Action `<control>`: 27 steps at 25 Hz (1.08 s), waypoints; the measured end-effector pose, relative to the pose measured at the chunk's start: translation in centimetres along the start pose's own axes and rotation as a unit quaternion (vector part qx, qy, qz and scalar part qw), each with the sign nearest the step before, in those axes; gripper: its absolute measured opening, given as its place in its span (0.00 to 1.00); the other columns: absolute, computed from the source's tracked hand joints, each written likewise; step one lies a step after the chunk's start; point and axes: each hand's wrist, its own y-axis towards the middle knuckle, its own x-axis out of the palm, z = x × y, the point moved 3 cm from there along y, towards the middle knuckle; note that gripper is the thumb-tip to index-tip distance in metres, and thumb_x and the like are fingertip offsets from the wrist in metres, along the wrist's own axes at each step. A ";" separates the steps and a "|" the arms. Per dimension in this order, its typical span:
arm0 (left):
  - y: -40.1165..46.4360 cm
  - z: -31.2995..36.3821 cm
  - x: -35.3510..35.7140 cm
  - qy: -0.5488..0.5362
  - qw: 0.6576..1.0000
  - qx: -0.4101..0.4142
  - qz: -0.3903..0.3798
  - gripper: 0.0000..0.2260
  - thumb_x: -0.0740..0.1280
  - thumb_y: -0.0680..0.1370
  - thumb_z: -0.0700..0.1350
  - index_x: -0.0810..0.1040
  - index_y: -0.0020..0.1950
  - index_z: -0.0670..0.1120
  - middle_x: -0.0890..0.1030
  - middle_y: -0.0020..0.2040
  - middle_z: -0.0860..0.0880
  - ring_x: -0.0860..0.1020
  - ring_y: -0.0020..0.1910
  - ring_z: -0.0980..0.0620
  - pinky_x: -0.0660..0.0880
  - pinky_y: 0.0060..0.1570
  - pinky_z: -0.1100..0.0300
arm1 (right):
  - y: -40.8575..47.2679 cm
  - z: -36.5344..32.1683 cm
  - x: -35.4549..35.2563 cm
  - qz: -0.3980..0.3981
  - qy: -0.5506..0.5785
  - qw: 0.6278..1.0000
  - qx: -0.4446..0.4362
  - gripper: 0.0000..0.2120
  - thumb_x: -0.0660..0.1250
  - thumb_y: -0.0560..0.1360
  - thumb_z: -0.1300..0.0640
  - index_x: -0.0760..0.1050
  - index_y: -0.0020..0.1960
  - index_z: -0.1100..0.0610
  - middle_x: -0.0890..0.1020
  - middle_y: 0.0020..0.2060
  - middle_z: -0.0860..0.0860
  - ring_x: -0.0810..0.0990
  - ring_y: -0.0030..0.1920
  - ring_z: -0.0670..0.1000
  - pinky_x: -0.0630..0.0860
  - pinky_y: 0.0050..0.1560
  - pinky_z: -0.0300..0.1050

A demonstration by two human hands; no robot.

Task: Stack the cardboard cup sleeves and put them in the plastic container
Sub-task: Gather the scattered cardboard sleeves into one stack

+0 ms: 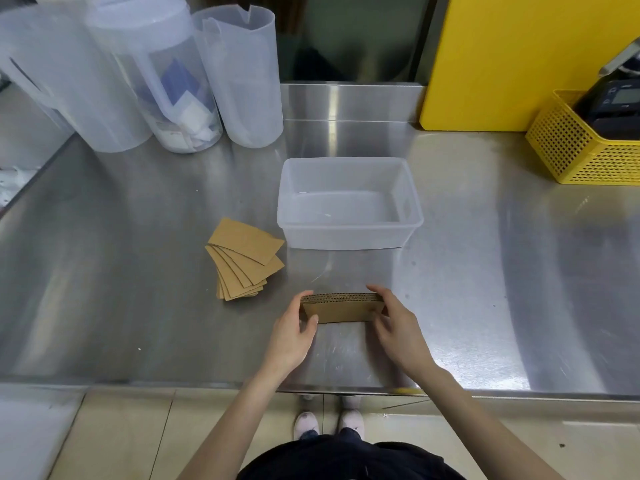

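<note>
A squared-up stack of brown cardboard cup sleeves (341, 308) stands on edge on the steel counter, held at both ends. My left hand (294, 332) grips its left end and my right hand (398, 323) grips its right end. A fanned pile of several more sleeves (244, 258) lies flat to the left, apart from my hands. The clear plastic container (349, 233) sits just beyond the held stack, with nothing visible inside it.
Three translucent plastic pitchers (180, 81) stand at the back left. A yellow perforated basket (581, 150) holding a dark device sits at the back right, beside a yellow board (502, 57). The steel counter's (138, 323) front edge runs just below my wrists.
</note>
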 end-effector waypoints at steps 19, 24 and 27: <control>0.9 -0.1 -0.6 0.074 0.997 0.008 0.014 0.10 0.60 0.77 0.45 0.74 0.51 0.40 0.81 0.50 0.44 0.79 0.49 0.44 0.76 0.49 0.51 | 0.9 -0.7 -0.7 -0.002 0.007 1.000 0.011 0.18 0.59 0.74 0.67 0.69 0.62 0.58 0.79 0.51 0.54 0.77 0.48 0.54 0.74 0.56 0.46; 1.3 1.5 -2.8 0.025 0.998 0.025 0.051 0.09 0.60 0.77 0.44 0.74 0.54 0.42 0.80 0.50 0.46 0.78 0.42 0.48 0.71 0.42 0.61 | 2.1 -1.9 -1.0 -0.018 0.023 0.999 0.021 0.16 0.61 0.74 0.64 0.69 0.62 0.58 0.78 0.47 0.53 0.78 0.46 0.55 0.70 0.43 0.33; 2.0 2.0 -4.3 0.009 0.996 0.022 0.085 0.12 0.60 0.77 0.44 0.73 0.58 0.40 0.78 0.50 0.46 0.75 0.41 0.50 0.66 0.41 0.67 | 3.2 -3.4 -0.8 -0.028 0.034 0.999 0.010 0.16 0.61 0.75 0.64 0.69 0.62 0.58 0.76 0.46 0.51 0.75 0.43 0.51 0.70 0.39 0.23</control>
